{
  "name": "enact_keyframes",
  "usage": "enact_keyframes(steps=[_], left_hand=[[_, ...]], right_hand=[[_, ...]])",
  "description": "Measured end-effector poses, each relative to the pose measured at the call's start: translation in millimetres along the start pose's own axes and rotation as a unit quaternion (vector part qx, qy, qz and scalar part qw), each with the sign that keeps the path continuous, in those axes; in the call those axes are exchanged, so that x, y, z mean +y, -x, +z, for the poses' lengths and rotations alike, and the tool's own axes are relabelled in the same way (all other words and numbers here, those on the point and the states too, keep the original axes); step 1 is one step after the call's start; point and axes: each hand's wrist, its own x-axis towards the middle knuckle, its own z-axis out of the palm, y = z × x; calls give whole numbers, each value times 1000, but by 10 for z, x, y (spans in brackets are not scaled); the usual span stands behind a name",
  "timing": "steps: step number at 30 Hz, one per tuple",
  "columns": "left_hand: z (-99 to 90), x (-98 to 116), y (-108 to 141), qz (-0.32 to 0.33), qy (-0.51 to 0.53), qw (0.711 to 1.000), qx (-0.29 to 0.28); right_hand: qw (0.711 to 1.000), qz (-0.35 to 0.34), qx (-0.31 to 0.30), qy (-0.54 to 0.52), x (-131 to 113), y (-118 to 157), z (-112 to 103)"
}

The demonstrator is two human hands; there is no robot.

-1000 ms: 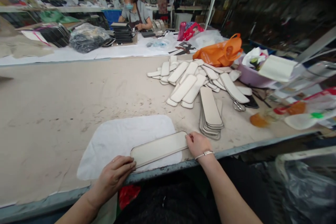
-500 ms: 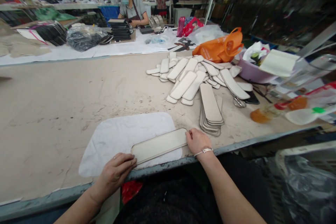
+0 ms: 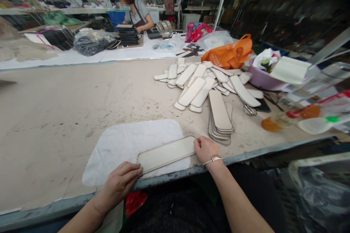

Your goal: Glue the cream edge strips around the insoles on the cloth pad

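Note:
Between my hands lies a long cream panel (image 3: 167, 154) with rounded corners and a dark edge, over a white cloth (image 3: 109, 149) at the table's front. My left hand (image 3: 121, 180) grips its left end, fingers on top near the corner. At the other end, my right hand (image 3: 207, 149) pinches the right corner between thumb and fingers; a bracelet circles that wrist. Just beyond my right hand stands a neat stack of similar panels (image 3: 220, 113). Farther back, a loose heap of such panels (image 3: 193, 91) spreads over the table.
Behind the heap sit an orange bag (image 3: 229, 52) and a purple basin (image 3: 264, 76). Scissors (image 3: 249, 109) and a bottle of amber liquid (image 3: 276, 122) are to the right. Across the table a co-worker (image 3: 138, 16) sits by a stack of black pieces (image 3: 128, 35). The table's metal edge (image 3: 166, 176) runs in front of me.
The whole view has shifted slightly, with the scene sitting a little lower. My hands hold the panel in nearly the same pose. The co-worker's head has turned and a standing person shows behind.

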Motion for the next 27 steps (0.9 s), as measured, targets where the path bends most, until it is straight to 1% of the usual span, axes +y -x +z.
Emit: enact_keyframes(steps=[10, 18, 20, 24, 27], left_hand=[[-10, -4, -2, -3, 1, 1000, -13], [-29, 52, 7, -47, 13, 998, -33], [-34, 60, 12, -52, 13, 998, -35], [-35, 53, 18, -37, 10, 999, -37], [-15, 17, 22, -14, 5, 1000, -27]], right_hand=[[1000, -3, 15, -8, 6, -12, 21], [999, -8, 10, -36, 47, -22, 57], [999, -6, 18, -43, 46, -3, 62], [996, -6, 62, -70, 28, 71, 48], [993, 9, 60, -104, 17, 97, 43]])
